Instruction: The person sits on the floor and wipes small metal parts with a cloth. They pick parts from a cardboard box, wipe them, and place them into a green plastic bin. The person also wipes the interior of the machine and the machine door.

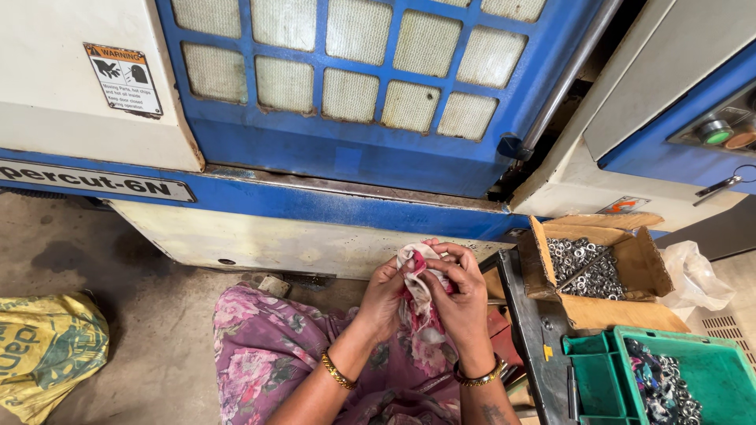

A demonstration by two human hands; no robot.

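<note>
My left hand (383, 297) and my right hand (461, 295) are both closed around a crumpled white and pink cloth (417, 293), held up in front of me over my lap. The cloth bunches between my fingers and hangs down a little. Whether a small part lies inside the cloth is hidden. A gold bangle circles each wrist. To the right, an open cardboard box (650, 266) holds many small metal rings (584, 268). Below it stands a green plastic crate (713, 370) with more metal rings (679, 391) and a dark cloth in it.
A blue and cream machine (354, 149) with a mesh-window door fills the top of the view. A control panel with a green button (715, 131) is at the right. A yellow sack (43, 350) lies on the concrete floor at the left. A clear plastic bag (697, 275) sits beside the box.
</note>
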